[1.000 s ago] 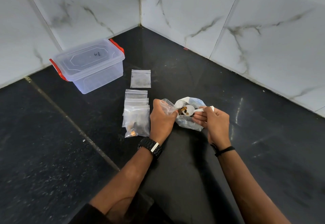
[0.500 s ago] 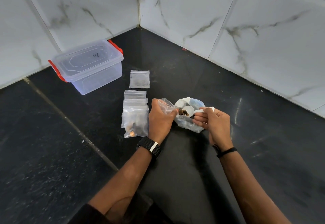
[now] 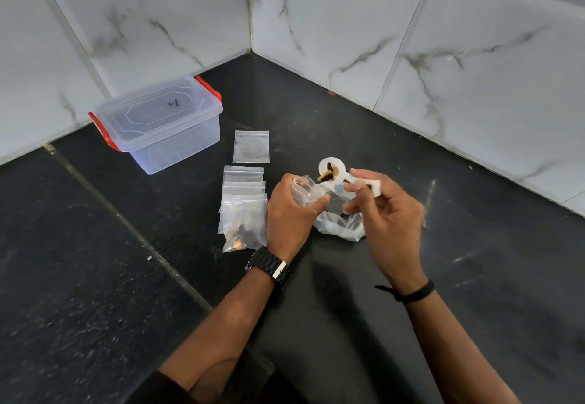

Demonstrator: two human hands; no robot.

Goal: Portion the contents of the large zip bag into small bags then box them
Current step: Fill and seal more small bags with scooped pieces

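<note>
Clear plastic box (image 3: 164, 124) with red latches, lid on, sits far left against the wall tiles; nothing visible inside through the walls. 1 flat small bag (image 3: 251, 146) lies alone near the box, looks unfilled. Stack of small bags (image 3: 243, 207) just left of the left hand, overlapping in a column running toward the wall; nearest one holds brown and dark bits at its bottom corner. Large zip bag (image 3: 340, 224) lies crumpled on the dark floor (image 3: 95, 277) between and under both hands, contents hard to make out. Left hand (image 3: 291, 210) grips an open small bag (image 3: 305, 189), fingers curled round it, mouth facing right toward the scoop. Right hand (image 3: 391, 213) pinches the handle of a white scoop (image 3: 332, 172); long axis runs left-right, bowl end to the left at the bag mouth, raised above the large bag, with brown and dark pieces in the bowl. Both forearms reach in from the bottom; black watch (image 3: 273, 267) on left wrist, black band (image 3: 411, 292) on right.
</note>
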